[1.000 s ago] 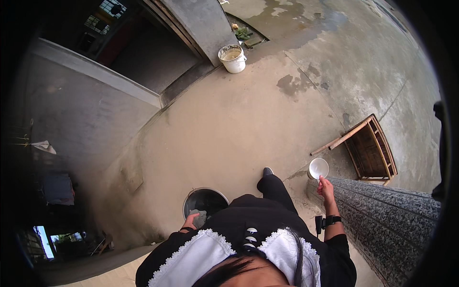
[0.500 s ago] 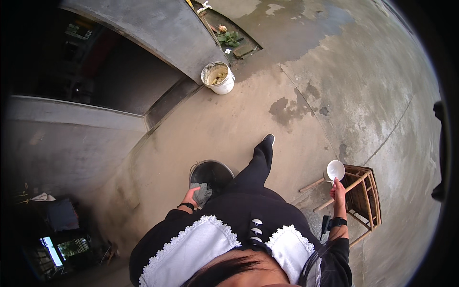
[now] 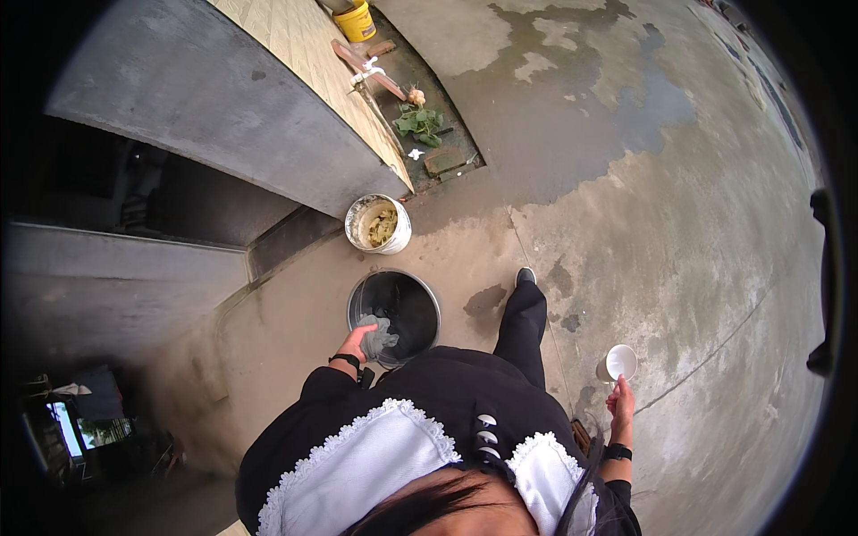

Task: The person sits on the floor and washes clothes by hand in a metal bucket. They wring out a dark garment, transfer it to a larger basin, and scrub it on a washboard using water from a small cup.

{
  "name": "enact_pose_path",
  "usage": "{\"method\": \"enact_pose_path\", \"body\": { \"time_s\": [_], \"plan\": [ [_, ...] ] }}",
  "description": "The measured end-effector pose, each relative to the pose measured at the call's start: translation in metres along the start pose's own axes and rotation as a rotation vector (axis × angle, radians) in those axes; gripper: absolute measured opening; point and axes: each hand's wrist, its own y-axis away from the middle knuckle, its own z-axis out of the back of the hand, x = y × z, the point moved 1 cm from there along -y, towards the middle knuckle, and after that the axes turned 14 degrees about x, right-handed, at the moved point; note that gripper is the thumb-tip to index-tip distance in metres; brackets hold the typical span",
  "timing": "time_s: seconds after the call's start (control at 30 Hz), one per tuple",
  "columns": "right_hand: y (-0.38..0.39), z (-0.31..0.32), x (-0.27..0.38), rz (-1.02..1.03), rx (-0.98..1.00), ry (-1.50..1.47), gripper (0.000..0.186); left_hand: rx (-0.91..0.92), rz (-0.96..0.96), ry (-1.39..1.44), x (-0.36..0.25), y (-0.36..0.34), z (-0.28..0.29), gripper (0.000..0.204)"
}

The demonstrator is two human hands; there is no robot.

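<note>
My left hand (image 3: 356, 342) is closed on a bunched grey cloth (image 3: 381, 334) at the left side of a dark metal bucket (image 3: 411, 302); whether it also grips the bucket itself I cannot make out. My right hand (image 3: 623, 399) is closed on a white cup (image 3: 618, 363), its inside visible from above, held out to my lower right. My dark-trousered leg and shoe (image 3: 525, 304) show to the right of the bucket.
A white bucket (image 3: 391, 241) with yellowish scraps stands by a grey wall (image 3: 250, 107) with a dark doorway. Along it are a tap (image 3: 366, 71), leafy greens (image 3: 420, 125), bricks and a yellow bucket (image 3: 357, 22). The concrete yard (image 3: 679, 259) has wet patches.
The white bucket, tap corner and wet ground have shifted nearer in view as I move forward. The bamboo chair has slipped mostly out of sight. Both hands keep their hold on cloth and cup.
</note>
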Motion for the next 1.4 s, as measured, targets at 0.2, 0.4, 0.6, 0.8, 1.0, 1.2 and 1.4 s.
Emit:
{"method": "enact_pose_path", "body": {
  "time_s": [0.2,0.4,0.6,0.8,1.0,1.2,1.4],
  "plan": [
    [-0.137,-0.005,0.215,0.052,0.069,0.213,0.044,-0.021,-0.056,-0.021,-0.076,-0.070,-0.158,0.029],
    [-0.247,-0.025,0.407,0.089,0.099,0.253,0.046,0.042,-0.020,0.118,-0.128,-0.136,-0.242,0.026],
    [-0.357,-0.062,0.554,0.079,0.050,0.253,0.044,0.033,0.034,0.255,-0.221,-0.245,-0.328,0.026],
    [-0.431,-0.096,0.707,-0.088,0.083,0.355,0.045,-0.011,0.109,0.291,-0.316,-0.336,-0.417,0.026],
    [-0.538,-0.145,0.875,-0.102,0.148,0.501,0.046,-0.052,-0.063,0.344,-0.411,-0.372,-0.512,0.024],
    [-0.687,-0.217,1.056,-0.014,0.256,0.587,0.045,-0.045,-0.211,0.440,-0.539,-0.442,-0.627,0.024],
    [-0.801,-0.310,1.247,0.055,0.324,0.727,0.045,-0.011,-0.338,0.491,-0.686,-0.518,-0.722,0.026]
  ]
}}
